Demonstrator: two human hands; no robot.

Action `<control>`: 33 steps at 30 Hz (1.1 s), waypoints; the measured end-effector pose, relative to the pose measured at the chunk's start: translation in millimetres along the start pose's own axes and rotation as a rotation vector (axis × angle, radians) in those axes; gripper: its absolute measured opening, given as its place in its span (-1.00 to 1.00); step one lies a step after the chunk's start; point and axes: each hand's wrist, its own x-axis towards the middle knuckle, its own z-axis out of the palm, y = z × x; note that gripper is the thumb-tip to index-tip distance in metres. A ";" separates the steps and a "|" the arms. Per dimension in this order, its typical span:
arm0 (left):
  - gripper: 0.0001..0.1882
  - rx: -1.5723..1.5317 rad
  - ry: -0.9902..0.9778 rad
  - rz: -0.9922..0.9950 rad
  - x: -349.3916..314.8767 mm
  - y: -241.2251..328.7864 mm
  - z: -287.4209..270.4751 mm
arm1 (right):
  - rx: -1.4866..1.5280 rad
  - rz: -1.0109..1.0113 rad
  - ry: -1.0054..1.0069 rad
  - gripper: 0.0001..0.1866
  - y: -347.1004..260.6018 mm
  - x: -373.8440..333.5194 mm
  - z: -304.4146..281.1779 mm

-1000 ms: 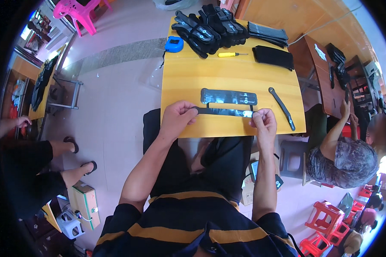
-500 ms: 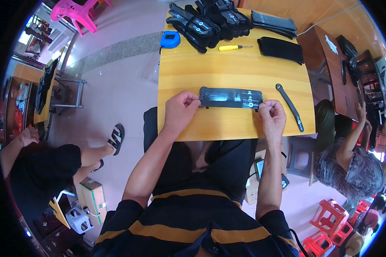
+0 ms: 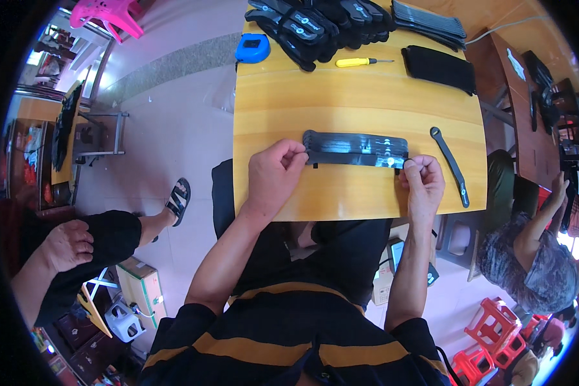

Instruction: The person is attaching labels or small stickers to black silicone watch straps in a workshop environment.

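A fanned stack of black straps (image 3: 354, 148) lies near the front of the wooden table, each strap rounded at its left end, with pale printing towards the right. My left hand (image 3: 276, 177) pinches the nearest strap at its left end. At the other end, the thumb and fingers of my right hand (image 3: 422, 183) are closed on the same strap. Two small dark tabs stick out below its front edge. To the right of my right hand lies a single loose black strap (image 3: 451, 168), slanted, with a hole at its far end.
Bundled black straps (image 3: 315, 29), a pile of grey strips (image 3: 429, 26) and a folded black pad (image 3: 439, 69) lie along the table's far side. A yellow screwdriver (image 3: 357, 62) and a blue tape measure (image 3: 253, 48) are nearby. People sit at left and right.
The view has shifted slightly, so the table sits a little differently. Both my hands keep their pinch on the strap. The seated person at left has brought a hand onto the lap.
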 end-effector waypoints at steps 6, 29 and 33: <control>-0.93 0.004 0.021 0.008 0.5 -0.2 1.3 | -0.014 -0.006 0.012 -0.89 1.6 -0.3 -1.3; -0.90 0.059 0.026 0.041 0.8 -1.4 4.4 | -0.064 0.013 0.042 -0.91 -1.1 0.9 3.3; -0.91 0.078 0.021 0.041 1.3 -0.2 4.6 | -0.076 0.003 0.024 -0.92 2.8 1.5 -1.5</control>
